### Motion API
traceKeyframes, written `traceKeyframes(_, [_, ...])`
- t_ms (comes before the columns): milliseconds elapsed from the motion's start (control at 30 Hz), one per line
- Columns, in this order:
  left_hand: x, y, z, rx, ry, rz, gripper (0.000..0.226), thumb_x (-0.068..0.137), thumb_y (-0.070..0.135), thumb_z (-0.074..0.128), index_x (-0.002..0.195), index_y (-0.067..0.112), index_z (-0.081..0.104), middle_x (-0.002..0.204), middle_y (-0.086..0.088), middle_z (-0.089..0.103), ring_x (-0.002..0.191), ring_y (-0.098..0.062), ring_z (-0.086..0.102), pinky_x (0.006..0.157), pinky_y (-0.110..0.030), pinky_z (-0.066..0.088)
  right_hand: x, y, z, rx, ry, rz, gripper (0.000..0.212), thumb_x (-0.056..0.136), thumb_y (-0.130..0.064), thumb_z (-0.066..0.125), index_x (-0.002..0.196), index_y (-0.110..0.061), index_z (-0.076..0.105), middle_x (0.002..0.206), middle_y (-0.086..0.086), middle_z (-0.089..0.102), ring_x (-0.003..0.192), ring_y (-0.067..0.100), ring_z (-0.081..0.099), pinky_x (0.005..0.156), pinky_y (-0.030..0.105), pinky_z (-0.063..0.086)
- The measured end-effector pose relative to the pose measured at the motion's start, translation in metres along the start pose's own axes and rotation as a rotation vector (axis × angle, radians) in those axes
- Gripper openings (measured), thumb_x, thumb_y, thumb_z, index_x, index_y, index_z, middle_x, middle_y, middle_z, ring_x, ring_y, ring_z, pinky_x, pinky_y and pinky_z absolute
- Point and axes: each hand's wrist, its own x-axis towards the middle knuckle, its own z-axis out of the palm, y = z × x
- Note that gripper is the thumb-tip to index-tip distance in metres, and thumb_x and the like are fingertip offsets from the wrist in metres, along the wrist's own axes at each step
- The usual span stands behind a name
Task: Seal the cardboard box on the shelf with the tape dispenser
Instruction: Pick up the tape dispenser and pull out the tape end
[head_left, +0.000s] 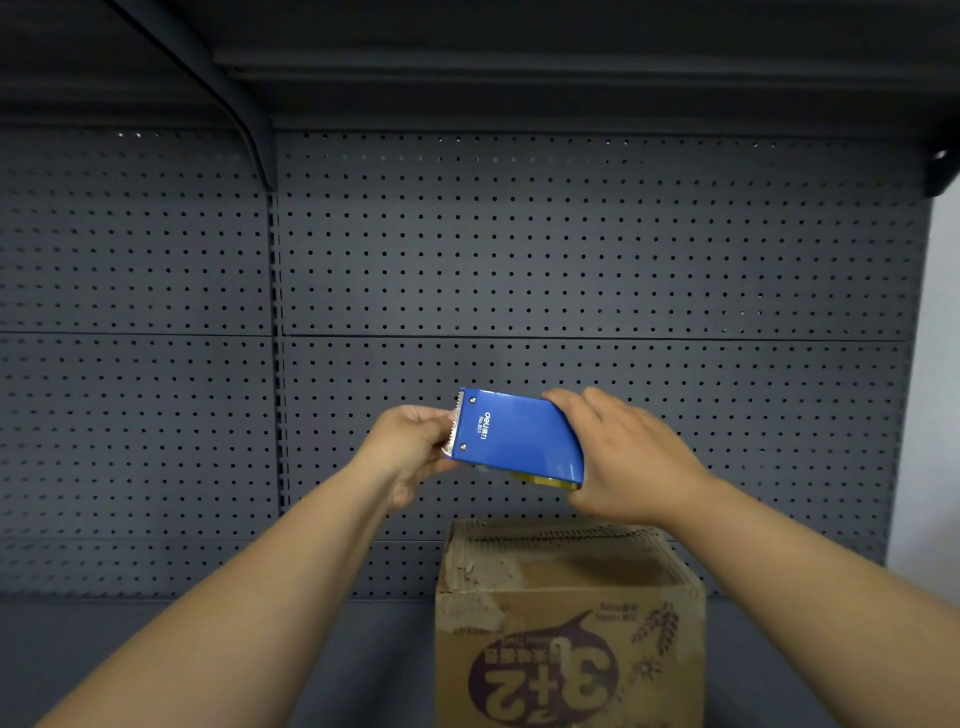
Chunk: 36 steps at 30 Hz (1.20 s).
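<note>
A blue tape dispenser (519, 439) with a toothed metal blade at its left end is held in the air above the cardboard box (569, 623). My right hand (628, 460) grips the dispenser's right end, where a bit of yellowish tape roll shows underneath. My left hand (415, 447) pinches at the blade end, fingers closed there; whether it holds tape or the blade edge is hidden. The brown box stands on the dark shelf (208, 649), its top flaps down, with a purple printed logo upside down on its front.
A dark grey pegboard back wall (571, 260) rises behind the box. An upper shelf (571, 62) overhangs at the top, with a bracket (249, 130) at the left. A pale wall (940, 389) shows at the right edge.
</note>
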Motion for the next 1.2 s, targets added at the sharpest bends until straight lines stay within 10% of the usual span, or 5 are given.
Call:
traceKeyframes(167, [0.001,0.008,0.018,0.045,0.047,0.104,0.022,0.091,0.019,0.055,0.077,0.007,0.067,0.058,-0.002,0.069,0.057,-0.015,0.061,0.053,-0.019,0.055,-0.005,0.02,-0.006,0.021,-0.004,0.023,0.077,0.07,-0.032,0.066,0.134,-0.028,0.024,0.105,-0.003,0.044,0.092,0.017,0.046,0.073,0.027,0.032])
traceKeyframes(400, [0.005,0.011,0.045,0.138,0.116,0.147,0.027,0.092,0.017,0.051,0.079,0.0,0.068,0.08,-0.019,0.061,0.074,-0.025,0.055,0.084,-0.04,0.054,-0.017,0.028,-0.01,-0.089,0.022,0.019,0.074,0.073,-0.027,0.061,0.136,-0.021,0.022,0.092,-0.001,0.032,0.082,0.021,0.038,0.074,0.03,0.029])
traceKeyframes(667, [-0.007,0.003,0.069,0.11,0.041,0.139,0.024,0.092,0.018,0.053,0.082,0.002,0.067,0.072,-0.014,0.062,0.052,-0.012,0.056,0.051,-0.015,0.052,-0.035,0.063,-0.008,-0.027,0.007,0.034,0.073,0.073,-0.025,0.062,0.135,-0.024,0.021,0.097,-0.002,0.035,0.09,0.02,0.043,0.075,0.029,0.034])
traceKeyframes(1200, [-0.014,-0.006,0.047,0.126,0.163,0.103,0.02,0.09,0.021,0.056,0.089,0.002,0.064,0.083,-0.013,0.065,0.079,-0.02,0.06,0.058,-0.02,0.052,-0.058,0.113,-0.001,0.11,-0.076,0.06,0.078,0.07,-0.03,0.067,0.135,-0.028,0.025,0.099,-0.006,0.035,0.088,0.012,0.039,0.071,0.027,0.034])
